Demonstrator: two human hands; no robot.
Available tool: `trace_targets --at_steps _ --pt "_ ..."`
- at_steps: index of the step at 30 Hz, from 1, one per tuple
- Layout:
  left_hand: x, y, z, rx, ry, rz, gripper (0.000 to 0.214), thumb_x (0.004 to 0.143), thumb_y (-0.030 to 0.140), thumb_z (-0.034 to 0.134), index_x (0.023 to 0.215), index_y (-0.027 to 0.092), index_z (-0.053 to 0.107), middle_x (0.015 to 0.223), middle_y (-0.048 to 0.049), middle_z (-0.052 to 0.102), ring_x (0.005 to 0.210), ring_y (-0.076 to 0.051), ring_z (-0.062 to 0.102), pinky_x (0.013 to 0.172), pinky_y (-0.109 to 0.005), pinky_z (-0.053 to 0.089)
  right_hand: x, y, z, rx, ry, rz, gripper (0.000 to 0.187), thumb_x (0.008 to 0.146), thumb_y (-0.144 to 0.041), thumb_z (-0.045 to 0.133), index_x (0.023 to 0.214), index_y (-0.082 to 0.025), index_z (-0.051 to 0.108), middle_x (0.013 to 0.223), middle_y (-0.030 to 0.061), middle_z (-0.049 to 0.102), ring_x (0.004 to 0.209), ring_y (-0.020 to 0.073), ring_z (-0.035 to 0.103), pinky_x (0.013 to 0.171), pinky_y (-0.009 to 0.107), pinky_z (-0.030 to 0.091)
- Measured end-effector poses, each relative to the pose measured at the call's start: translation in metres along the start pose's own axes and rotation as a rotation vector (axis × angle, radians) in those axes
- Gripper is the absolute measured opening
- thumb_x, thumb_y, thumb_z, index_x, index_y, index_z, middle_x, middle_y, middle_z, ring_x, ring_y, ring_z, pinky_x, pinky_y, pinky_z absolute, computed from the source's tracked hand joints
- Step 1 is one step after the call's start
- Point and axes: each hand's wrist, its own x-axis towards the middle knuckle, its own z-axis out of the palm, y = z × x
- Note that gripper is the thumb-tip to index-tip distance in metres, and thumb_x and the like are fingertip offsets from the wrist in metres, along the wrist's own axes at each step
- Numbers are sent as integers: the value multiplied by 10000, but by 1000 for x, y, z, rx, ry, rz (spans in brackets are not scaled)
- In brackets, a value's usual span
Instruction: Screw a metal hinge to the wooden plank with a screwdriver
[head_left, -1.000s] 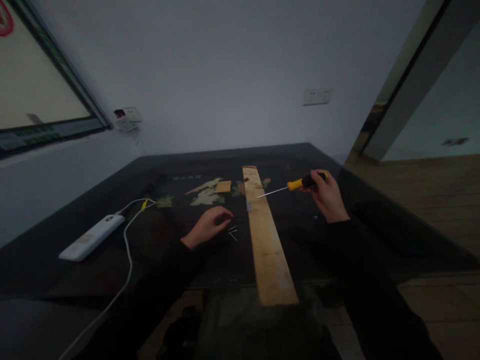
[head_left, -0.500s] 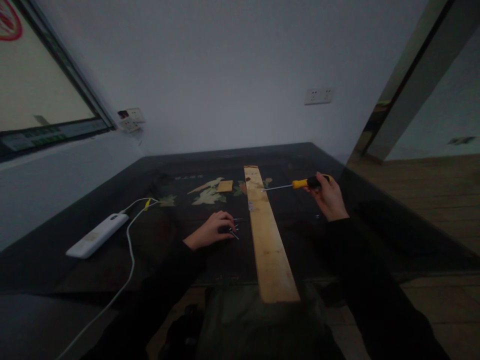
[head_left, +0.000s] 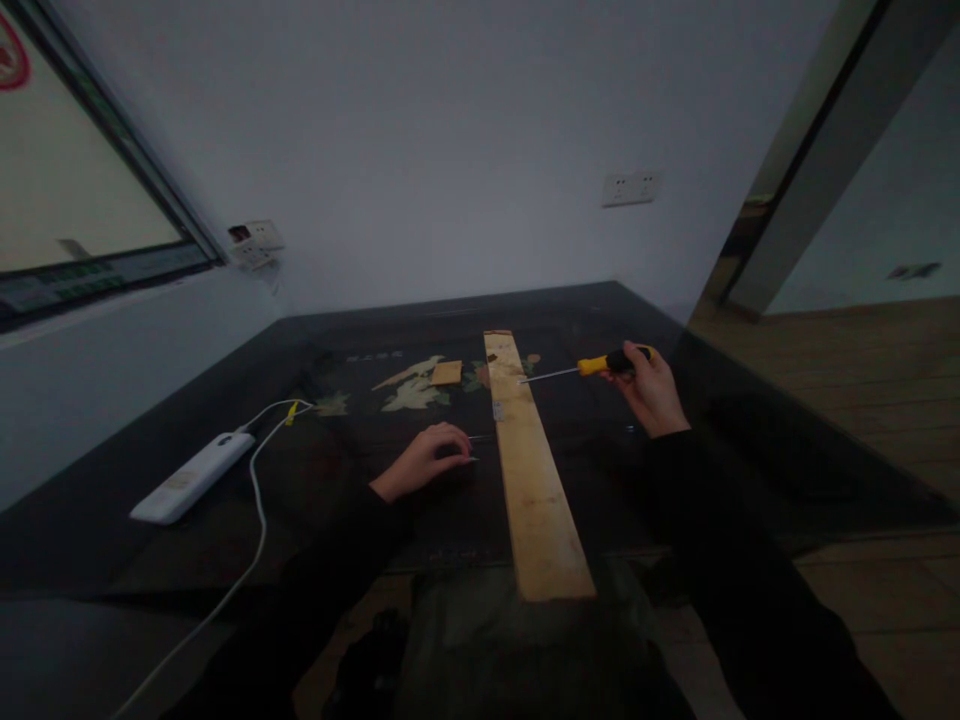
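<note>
A long pale wooden plank [head_left: 534,480] lies lengthwise across the dark table, its near end jutting past the front edge. My right hand [head_left: 651,392] is closed around a yellow and black screwdriver [head_left: 594,366], held nearly level. The screwdriver's thin shaft points left, and its tip is over the far part of the plank; contact with the wood cannot be made out. Left of the plank, close to the tabletop, my left hand [head_left: 429,458] has its fingers pinched on a small thin screw [head_left: 473,459], whose end pokes out from the fingertips.
A small square of wood [head_left: 447,373] rests on the table's flower pattern. At the left lie a white power strip [head_left: 193,478] and its white cable [head_left: 259,495], which hangs over the front edge. The wall [head_left: 450,150] with sockets [head_left: 630,188] stands behind the table [head_left: 360,320].
The screw in my left hand has turned: it pointed down and right, and now only a short end shows, nearly level. The screwdriver has hardly moved. The whole view has shifted slightly.
</note>
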Motion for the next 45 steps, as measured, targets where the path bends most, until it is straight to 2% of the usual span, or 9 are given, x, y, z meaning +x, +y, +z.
trace_targets --at_steps 5,10,19,23,30,37,41,45 --pt "1 5 -4 -134 97 -186 185 834 339 607 820 159 648 786 -35 704 771 -169 647 761 -281 476 -2 -2 2 9 -7 -6 361 609 -398 777 791 -214 526 646 -41 605 475 104 597 427 230 508" --pt "5 5 -3 -181 227 -246 179 779 330 647 769 152 658 749 -40 693 737 -169 641 721 -282 489 -2 -1 2 30 -6 -8 370 599 -388 788 788 -210 524 645 -41 609 477 107 601 432 237 519" --pt "15 5 0 -363 494 -348 202 694 339 710 791 162 695 779 -36 699 731 -179 630 694 -293 489 -2 1 1 18 2 -11 342 627 -366 771 809 -209 528 651 -39 603 501 112 605 432 232 517" --pt "35 9 9 -559 595 -361 196 651 311 751 777 166 711 812 -39 707 786 -176 629 760 -293 475 -2 1 1 25 4 -30 342 621 -367 772 795 -204 528 660 -44 589 511 104 599 437 233 522" --pt "79 7 29 -908 693 -372 306 603 334 778 836 141 733 872 -70 717 768 -150 628 743 -273 480 1 3 -1 18 28 -13 362 602 -386 781 786 -212 522 641 -63 587 498 91 581 466 243 542" --pt "82 -4 33 -659 609 -312 294 664 300 731 903 131 703 765 -53 712 716 -166 650 734 -307 515 -1 3 0 18 -1 -34 368 604 -400 785 795 -214 531 665 -56 587 525 94 595 473 232 541" --pt "81 -3 36 -543 582 -263 281 696 274 707 935 142 643 797 -32 691 694 -151 654 688 -292 538 -4 3 2 7 -21 -21 369 619 -402 780 812 -218 525 706 -39 588 568 104 613 433 208 508" --pt "79 1 40 -363 524 -196 188 741 265 681 890 157 645 834 -37 688 754 -155 656 722 -289 541 -5 2 2 -7 -36 -26 362 628 -409 773 816 -220 529 712 -42 574 571 97 606 435 205 506"
